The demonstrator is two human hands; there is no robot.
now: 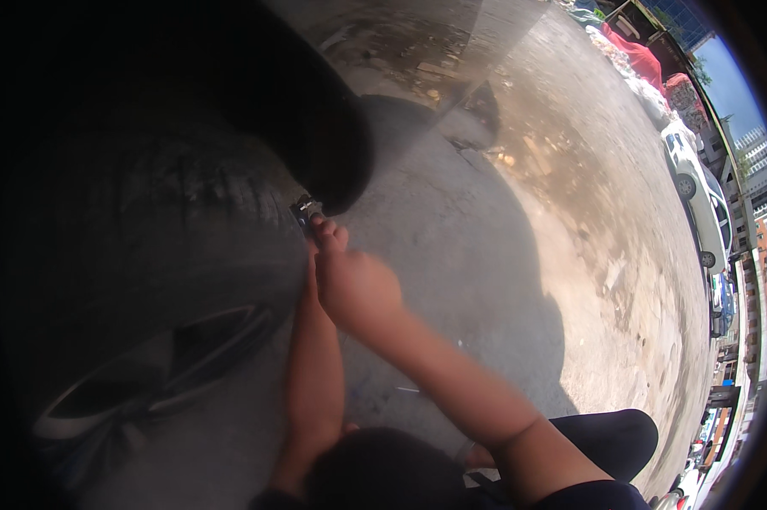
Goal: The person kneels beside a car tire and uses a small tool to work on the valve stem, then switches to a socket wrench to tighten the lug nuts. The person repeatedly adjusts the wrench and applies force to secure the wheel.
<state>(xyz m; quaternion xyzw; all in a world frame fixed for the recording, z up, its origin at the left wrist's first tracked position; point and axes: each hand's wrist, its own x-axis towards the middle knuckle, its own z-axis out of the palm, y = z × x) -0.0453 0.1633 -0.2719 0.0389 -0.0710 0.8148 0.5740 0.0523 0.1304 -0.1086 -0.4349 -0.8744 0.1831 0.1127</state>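
A car's dark tire (205, 210) and its spoked wheel rim (147, 376) fill the shaded left side. At the tread's right edge is a small metal tool or fitting (305, 211), too dark and small to name exactly. My right hand (356, 280) reaches up to it, fingers curled around its near end. Behind and left of that hand, my left forearm (316, 357) extends to the same spot; my left hand (312, 247) is mostly hidden, so its grip cannot be made out. A rounded black body part of the vehicle (338, 146) overhangs just above the metal piece.
Concrete ground (460, 255) lies right of the wheel, partly shaded, with debris farther off. My dark-clad knee (606, 443) is at lower right. A white car (702, 197) and covered heaps, one under red cloth (635, 57), stand along the right edge. A thin white stick (407, 389) lies near my forearm.
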